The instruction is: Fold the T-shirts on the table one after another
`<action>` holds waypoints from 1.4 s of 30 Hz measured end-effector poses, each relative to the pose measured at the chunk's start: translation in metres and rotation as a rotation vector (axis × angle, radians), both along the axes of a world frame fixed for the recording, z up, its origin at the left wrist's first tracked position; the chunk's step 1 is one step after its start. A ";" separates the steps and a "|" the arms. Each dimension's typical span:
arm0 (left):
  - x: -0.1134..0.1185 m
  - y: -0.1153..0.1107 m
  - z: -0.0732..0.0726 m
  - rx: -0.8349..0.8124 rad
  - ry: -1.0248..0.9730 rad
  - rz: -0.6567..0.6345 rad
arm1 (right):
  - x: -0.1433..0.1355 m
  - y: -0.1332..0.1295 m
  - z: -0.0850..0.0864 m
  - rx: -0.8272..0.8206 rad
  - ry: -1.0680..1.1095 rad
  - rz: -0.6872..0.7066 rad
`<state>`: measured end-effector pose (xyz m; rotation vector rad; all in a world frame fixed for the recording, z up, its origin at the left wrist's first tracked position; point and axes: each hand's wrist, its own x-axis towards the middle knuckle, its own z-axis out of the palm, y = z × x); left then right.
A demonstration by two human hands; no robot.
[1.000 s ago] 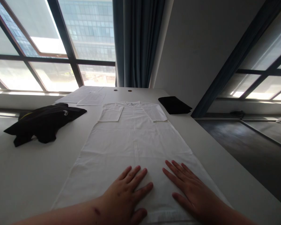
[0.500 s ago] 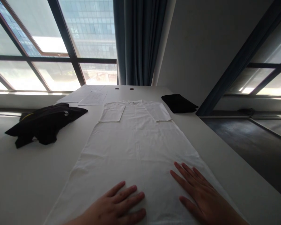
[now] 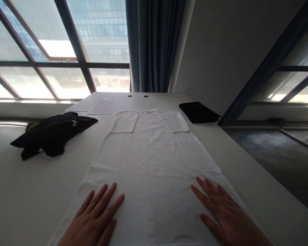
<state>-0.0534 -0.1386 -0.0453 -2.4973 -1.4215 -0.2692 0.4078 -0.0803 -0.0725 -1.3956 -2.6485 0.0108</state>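
Note:
A white short-sleeved garment (image 3: 141, 153) lies spread flat, its collar at the far end and both sleeves folded inward over the body. Its near end runs out of the bottom of the view. My left hand (image 3: 93, 215) rests palm down on its lower left part, fingers spread. On the lower right part lies my right hand (image 3: 222, 213), also flat with fingers apart. Neither hand grips the cloth. Slight creases cross the fabric, and a faint line runs down its middle.
The garment lies on a white table (image 3: 36, 191). A crumpled black garment (image 3: 51, 135) is at the left, and a folded black cloth (image 3: 199, 112) at the far right. Paper sheets (image 3: 102, 106) lie at the back left. Behind hangs a dark curtain (image 3: 154, 48) beside windows.
My left hand has moved left across the white garment, its fingers now pointing farther forward. My right hand stays in nearly the same place on the cloth. The view has shifted slightly.

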 end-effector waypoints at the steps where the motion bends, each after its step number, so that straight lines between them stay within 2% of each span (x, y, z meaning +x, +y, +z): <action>1: -0.002 -0.001 0.000 -0.005 0.005 0.018 | 0.000 0.000 0.000 0.005 -0.004 -0.001; 10: -0.026 -0.012 -0.017 0.076 -0.026 0.159 | 0.004 -0.002 0.002 -0.007 -0.024 -0.022; 15: -0.055 -0.023 -0.026 0.078 -0.084 0.220 | 0.006 -0.001 0.002 0.031 -0.023 -0.017; 18: -0.073 -0.034 -0.024 -0.002 -0.225 0.355 | 0.007 0.008 0.014 0.021 -0.017 0.000; 21: -0.080 -0.044 -0.018 -0.083 -0.410 0.563 | -0.008 0.033 0.037 -0.020 0.044 0.005; 24: -0.082 -0.049 -0.009 -0.151 -0.479 0.658 | -0.049 0.072 0.067 -0.116 0.104 0.036; 27: -0.084 -0.048 -0.005 -0.219 -0.473 0.638 | -0.112 0.120 0.089 -0.221 0.087 0.060; 29: -0.085 -0.048 -0.005 -0.224 -0.477 0.622 | -0.160 0.157 0.097 -0.247 0.077 0.069; 33: -0.081 -0.049 -0.008 -0.192 -0.482 0.614 | -0.259 0.233 0.099 -0.190 0.032 0.034; 36: -0.074 -0.049 -0.008 -0.193 -0.458 0.663 | -0.328 0.279 0.097 -0.152 -0.004 -0.010; 39: -0.070 -0.047 -0.003 -0.233 -0.444 0.703 | -0.385 0.310 0.091 -0.160 0.002 -0.025; 42: -0.068 -0.047 0.002 -0.284 -0.435 0.717 | -0.427 0.330 0.080 -0.179 0.019 -0.067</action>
